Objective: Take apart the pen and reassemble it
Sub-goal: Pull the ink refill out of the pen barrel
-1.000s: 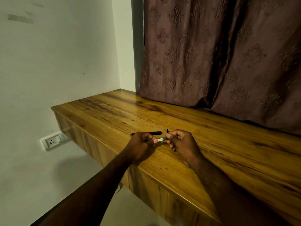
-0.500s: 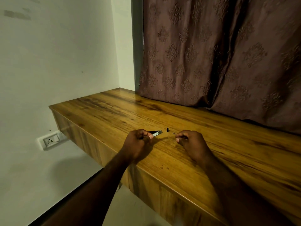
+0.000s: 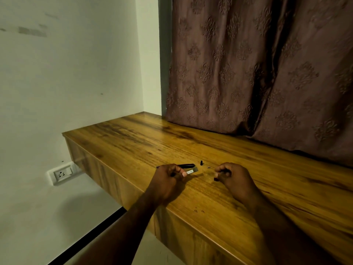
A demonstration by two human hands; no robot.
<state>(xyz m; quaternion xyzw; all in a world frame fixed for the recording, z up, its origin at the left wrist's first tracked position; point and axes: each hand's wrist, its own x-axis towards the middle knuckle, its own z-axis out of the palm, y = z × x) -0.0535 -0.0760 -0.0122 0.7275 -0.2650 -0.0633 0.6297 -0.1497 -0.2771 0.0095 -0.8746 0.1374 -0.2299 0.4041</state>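
My left hand (image 3: 168,178) is closed around the pen barrel (image 3: 192,171), whose pale labelled end sticks out to the right of my fingers. My right hand (image 3: 232,177) sits apart to the right, fingers curled on a small dark pen piece (image 3: 216,178) that pokes out at the fingertips. Behind my left hand a black pen part (image 3: 185,165) lies flat on the wooden counter (image 3: 248,188). A small black tip piece (image 3: 201,162) stands just right of it, and a tiny spring-like bit (image 3: 208,167) lies close by.
The counter's front edge (image 3: 172,209) runs diagonally under my forearms, with floor below. A brown patterned curtain (image 3: 257,73) hangs over the counter's back. A white wall with a socket (image 3: 62,174) is at the left.
My hands, joined on the barrel a second ago, have pulled apart. The left kept the barrel; the right moved right with a small piece.
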